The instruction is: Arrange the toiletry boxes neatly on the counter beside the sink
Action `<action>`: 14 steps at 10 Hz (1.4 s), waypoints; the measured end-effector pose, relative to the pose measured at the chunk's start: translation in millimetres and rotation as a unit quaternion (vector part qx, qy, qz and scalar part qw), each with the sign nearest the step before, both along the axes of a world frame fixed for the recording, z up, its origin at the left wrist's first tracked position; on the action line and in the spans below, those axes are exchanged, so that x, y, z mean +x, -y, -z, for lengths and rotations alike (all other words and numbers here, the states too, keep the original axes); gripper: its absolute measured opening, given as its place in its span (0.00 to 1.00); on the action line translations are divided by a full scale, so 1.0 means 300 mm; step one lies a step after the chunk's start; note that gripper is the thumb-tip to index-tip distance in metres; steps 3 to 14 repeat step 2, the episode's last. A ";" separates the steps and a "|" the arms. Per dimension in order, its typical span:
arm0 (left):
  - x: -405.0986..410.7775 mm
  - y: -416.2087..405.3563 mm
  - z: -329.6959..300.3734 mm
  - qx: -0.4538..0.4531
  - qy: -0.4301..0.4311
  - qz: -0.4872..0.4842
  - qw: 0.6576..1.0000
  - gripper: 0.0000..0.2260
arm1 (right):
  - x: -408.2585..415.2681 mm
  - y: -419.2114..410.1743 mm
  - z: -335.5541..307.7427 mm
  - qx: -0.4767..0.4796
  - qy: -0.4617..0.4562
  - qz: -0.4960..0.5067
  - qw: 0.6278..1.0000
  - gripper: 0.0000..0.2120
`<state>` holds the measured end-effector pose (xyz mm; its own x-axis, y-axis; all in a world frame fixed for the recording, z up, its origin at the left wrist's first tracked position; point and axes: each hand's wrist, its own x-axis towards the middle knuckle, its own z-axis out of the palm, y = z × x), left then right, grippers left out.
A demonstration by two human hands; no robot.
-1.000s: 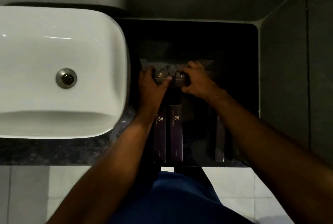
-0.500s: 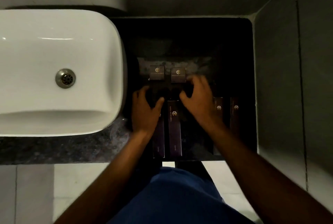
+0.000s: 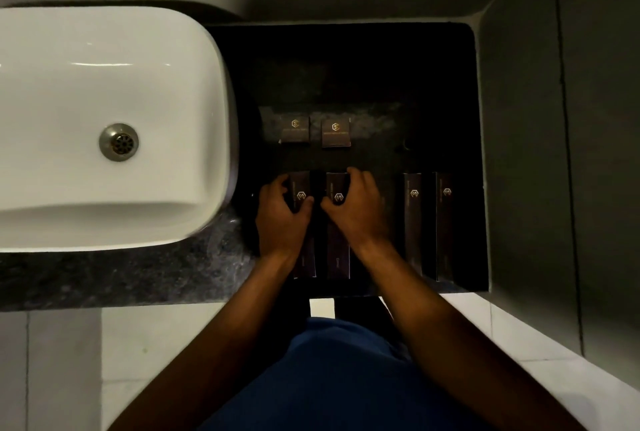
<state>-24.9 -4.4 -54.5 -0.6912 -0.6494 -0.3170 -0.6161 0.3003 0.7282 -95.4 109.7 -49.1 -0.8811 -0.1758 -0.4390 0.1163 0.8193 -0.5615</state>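
Two small square dark boxes, the left one (image 3: 294,129) and the right one (image 3: 335,133), lie side by side on the dark counter (image 3: 381,77) right of the sink. Nearer me lie long dark boxes in pairs. My left hand (image 3: 281,219) grips the leftmost long box (image 3: 300,184) across its width. My right hand (image 3: 353,209) grips the long box beside it (image 3: 337,254), fingers curled over its right edge. Two more long boxes, one (image 3: 412,222) and another (image 3: 445,226), lie parallel at the far right, untouched.
A white basin (image 3: 104,125) with a metal drain (image 3: 119,142) fills the left. Grey tiled walls close the counter at the back and right (image 3: 536,153). The speckled counter front edge (image 3: 138,278) runs below; white floor tiles lie under it.
Both hands left the two small square boxes and drew back toward me. They now grip the two left long boxes.
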 end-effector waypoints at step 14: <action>0.004 -0.011 -0.013 0.013 -0.022 -0.031 0.999 0.24 | -0.003 0.003 -0.032 -0.017 -0.003 0.010 1.000 0.37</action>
